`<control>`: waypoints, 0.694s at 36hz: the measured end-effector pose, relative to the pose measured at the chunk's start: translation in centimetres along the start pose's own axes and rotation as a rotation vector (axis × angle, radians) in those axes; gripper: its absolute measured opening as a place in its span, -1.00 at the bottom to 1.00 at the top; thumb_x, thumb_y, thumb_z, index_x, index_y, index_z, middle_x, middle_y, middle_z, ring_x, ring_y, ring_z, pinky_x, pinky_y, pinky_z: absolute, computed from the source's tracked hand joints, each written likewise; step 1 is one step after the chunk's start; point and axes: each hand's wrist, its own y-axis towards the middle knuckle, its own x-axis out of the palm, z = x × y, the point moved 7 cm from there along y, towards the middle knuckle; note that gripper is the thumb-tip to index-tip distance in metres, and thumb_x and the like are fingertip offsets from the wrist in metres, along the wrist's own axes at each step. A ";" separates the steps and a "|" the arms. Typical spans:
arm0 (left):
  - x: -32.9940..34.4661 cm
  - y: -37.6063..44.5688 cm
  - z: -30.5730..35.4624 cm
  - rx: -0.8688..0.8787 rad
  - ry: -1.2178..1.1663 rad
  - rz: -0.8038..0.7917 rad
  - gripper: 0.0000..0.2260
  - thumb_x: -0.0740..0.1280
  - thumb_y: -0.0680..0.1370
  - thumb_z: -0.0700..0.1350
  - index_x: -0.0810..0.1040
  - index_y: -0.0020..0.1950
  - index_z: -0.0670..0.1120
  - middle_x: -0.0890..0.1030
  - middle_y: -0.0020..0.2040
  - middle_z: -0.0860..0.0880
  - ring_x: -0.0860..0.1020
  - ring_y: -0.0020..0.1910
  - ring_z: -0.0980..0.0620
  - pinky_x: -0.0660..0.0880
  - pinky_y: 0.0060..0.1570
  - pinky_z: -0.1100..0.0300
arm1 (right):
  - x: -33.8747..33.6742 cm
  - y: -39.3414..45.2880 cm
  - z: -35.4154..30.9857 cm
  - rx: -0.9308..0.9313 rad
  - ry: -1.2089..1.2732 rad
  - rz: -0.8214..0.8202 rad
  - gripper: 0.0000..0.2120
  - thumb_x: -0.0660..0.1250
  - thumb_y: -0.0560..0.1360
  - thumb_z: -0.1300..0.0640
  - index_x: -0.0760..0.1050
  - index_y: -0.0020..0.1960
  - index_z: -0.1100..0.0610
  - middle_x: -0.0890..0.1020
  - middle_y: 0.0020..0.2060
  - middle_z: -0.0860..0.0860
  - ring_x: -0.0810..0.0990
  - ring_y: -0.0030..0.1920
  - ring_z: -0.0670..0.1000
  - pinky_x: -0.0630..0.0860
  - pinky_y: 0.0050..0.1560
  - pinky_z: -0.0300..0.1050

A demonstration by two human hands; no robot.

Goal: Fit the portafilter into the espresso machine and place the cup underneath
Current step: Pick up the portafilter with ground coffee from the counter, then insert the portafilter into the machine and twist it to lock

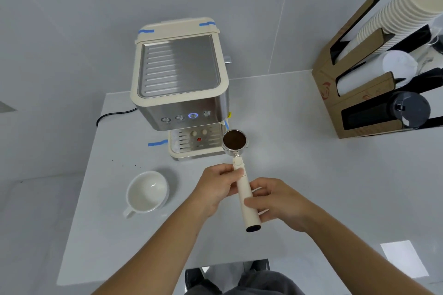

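Right, head view: we hold the portafilter (239, 170) in both hands above the white table (287, 151). Our left hand (217, 187) is wrapped around the upper part of the cream handle, fingers closed on it. Our right hand (275, 201) grips the lower part from the right side, thumb on top, also closed on the handle. The handle's black end cap points back toward us.

Basket sits level, filled with dark ground coffee, just beside the front right corner of the espresso machine (179, 84), not under the group head. Machine stands upright at the table's far side; one button ring glows blue, drip tray shows a red float. Blue tape strips on its top corners and by the base.

White cup (146, 193) sits empty on the table to the left of our hands, handle toward us, well apart from the drip tray.

Cardboard cup rack (359, 74) with stacked paper cups (402, 7) stands at far right.
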 end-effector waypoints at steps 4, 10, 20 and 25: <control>-1.6 -0.4 -0.2 0.008 0.008 0.021 -0.87 0.42 0.52 -0.20 0.66 0.03 -0.21 0.69 -0.07 -0.10 0.67 -0.09 0.00 0.62 -0.04 0.23 | 1.5 0.5 -0.1 0.003 -0.009 -0.032 -0.72 0.43 0.47 0.27 0.56 0.17 0.15 0.69 -0.02 0.12 0.71 -0.03 0.06 0.67 -0.09 -0.05; -4.2 -1.1 -0.2 0.007 0.020 0.034 -0.93 0.41 0.52 -0.22 0.68 -0.03 -0.15 0.70 -0.03 -0.12 0.68 -0.04 -0.04 0.60 0.02 0.18 | 3.9 1.1 -0.6 0.006 -0.033 -0.093 -0.71 0.42 0.47 0.29 0.57 0.17 0.14 0.70 -0.01 0.11 0.72 -0.04 0.03 0.67 -0.10 -0.06; -7.4 -2.6 -0.3 0.012 0.100 0.055 -0.91 0.42 0.52 -0.17 0.68 -0.01 -0.11 0.71 0.00 -0.10 0.69 -0.03 -0.03 0.62 0.05 0.14 | 7.2 1.7 -1.2 0.022 -0.099 -0.190 -0.70 0.42 0.47 0.29 0.54 0.19 0.17 0.68 0.03 0.16 0.72 -0.02 0.07 0.67 -0.06 -0.02; -8.9 -2.9 -0.3 0.038 0.179 0.120 -0.93 0.44 0.50 -0.10 0.69 -0.03 -0.02 0.70 -0.03 -0.05 0.66 0.02 -0.06 0.61 0.09 0.09 | 8.3 1.8 -1.4 0.021 -0.104 -0.203 -0.69 0.41 0.48 0.30 0.53 0.21 0.18 0.69 0.00 0.13 0.71 -0.02 0.08 0.67 -0.06 -0.01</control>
